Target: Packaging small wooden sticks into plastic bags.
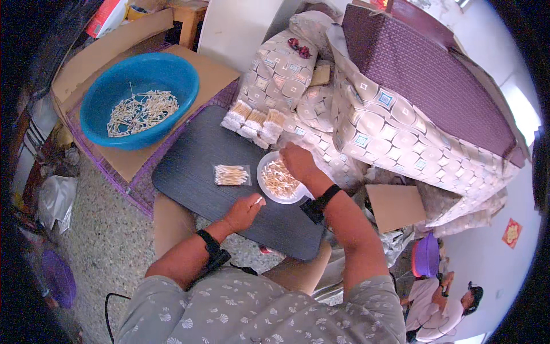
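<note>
A round white bowl (pixel 264 182) full of loose cotton swabs (pixel 279 179) stands on the dark lap board (pixel 189 155). My right hand (pixel 299 163) reaches over the bowl's right side. Its fingers curl down at the swabs, and what they pinch, if anything, is hidden. Left of the bowl and nearer to me, my left hand (pixel 243 211) is closed on cotton swabs, whose white tips poke out by the thumb. A clear bag of cotton swabs (pixel 232 175) lies flat on the board. Behind it, several filled swab packs (pixel 254 122) are stacked at the board's far edge.
A large blue basin (pixel 94 129) with more swabs rests on cardboard (pixel 129 163) at the far left. A patterned covered sofa (pixel 395 137) borders the right. An open cardboard piece (pixel 395 206) sits beside my right arm. Another person (pixel 438 309) sits at the lower right near a purple tub (pixel 425 255).
</note>
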